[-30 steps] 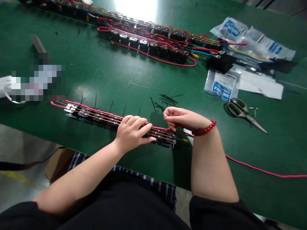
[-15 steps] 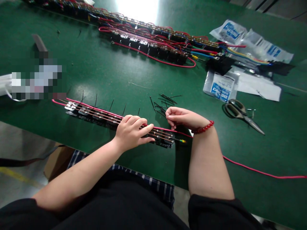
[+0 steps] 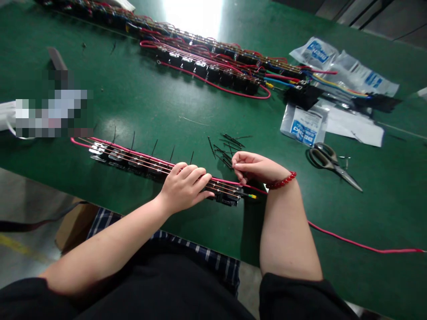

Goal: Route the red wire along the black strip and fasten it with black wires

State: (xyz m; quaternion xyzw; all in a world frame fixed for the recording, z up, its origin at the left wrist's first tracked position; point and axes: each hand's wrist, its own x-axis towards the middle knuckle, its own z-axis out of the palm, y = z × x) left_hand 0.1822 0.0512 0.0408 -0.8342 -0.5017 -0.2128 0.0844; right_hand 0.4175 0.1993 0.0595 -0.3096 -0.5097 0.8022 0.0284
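Observation:
A long row of black relay blocks laced with red wire lies along the near edge of the green table. My left hand rests palm down on its right part, fingers laid over the wires. My right hand, with a red bead bracelet at the wrist, is curled in a pinch just beyond the row's right end, beside a loose pile of black cable ties. What its fingertips hold is too small to make out. Several black ties stand up from the row.
Scissors lie to the right. Plastic bags and more bags sit at the back right. Finished wired rows stretch across the far side. A red wire trails off right. A blurred patch is at left.
My right hand has crept slightly toward the tie pile and drawn its fingers tighter. My left hand stays on the row; the view has shifted a little.

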